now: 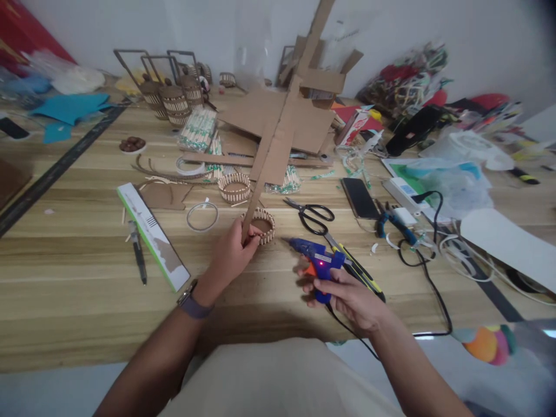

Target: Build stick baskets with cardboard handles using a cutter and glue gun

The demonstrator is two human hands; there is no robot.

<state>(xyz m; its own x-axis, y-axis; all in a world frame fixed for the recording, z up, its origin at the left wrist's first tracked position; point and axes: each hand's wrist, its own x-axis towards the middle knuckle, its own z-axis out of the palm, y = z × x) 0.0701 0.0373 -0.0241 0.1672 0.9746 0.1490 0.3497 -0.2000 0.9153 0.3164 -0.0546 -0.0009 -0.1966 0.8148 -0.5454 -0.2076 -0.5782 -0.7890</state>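
Cardboard strip (pixel 260 179) pinched in left hand (pixel 229 255), with round stick-walled basket (pixel 271 230) right at those fingertips; blue glue gun (pixel 311 249) gripped in right hand (pixel 353 296), nozzle toward left grip. Likely calls for steady strip, nozzle clear of fingertips.

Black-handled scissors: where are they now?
In the head view, the black-handled scissors lie just right of centre, left of the phone and beyond the blue glue gun.
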